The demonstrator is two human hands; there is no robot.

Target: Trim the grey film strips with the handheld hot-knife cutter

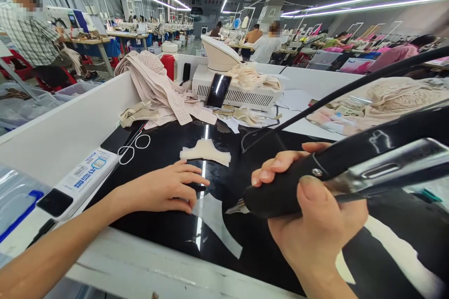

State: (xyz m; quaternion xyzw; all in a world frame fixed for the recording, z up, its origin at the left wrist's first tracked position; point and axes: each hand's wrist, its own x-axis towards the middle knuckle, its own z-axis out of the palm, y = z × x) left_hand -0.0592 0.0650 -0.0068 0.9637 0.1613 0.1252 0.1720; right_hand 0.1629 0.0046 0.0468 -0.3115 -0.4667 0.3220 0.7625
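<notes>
My right hand is wrapped round a thick black corded hand tool with a long metal lever and a pointed metal tip. The tip is aimed left, close to a thin pale curved piece on the glossy black work surface. My left hand is open, palm down with fingers apart, by the upper end of that piece; I cannot tell whether its fingertips press on it. Just beyond the fingers lies a cream shaped fabric piece. Another pale strip lies partly behind my right wrist.
Cream fabric strips are heaped at the back left, beside a red thread cone. A smartphone leans against a white vented machine. The tool's black cable arches across the right. A white box lies along the left wall.
</notes>
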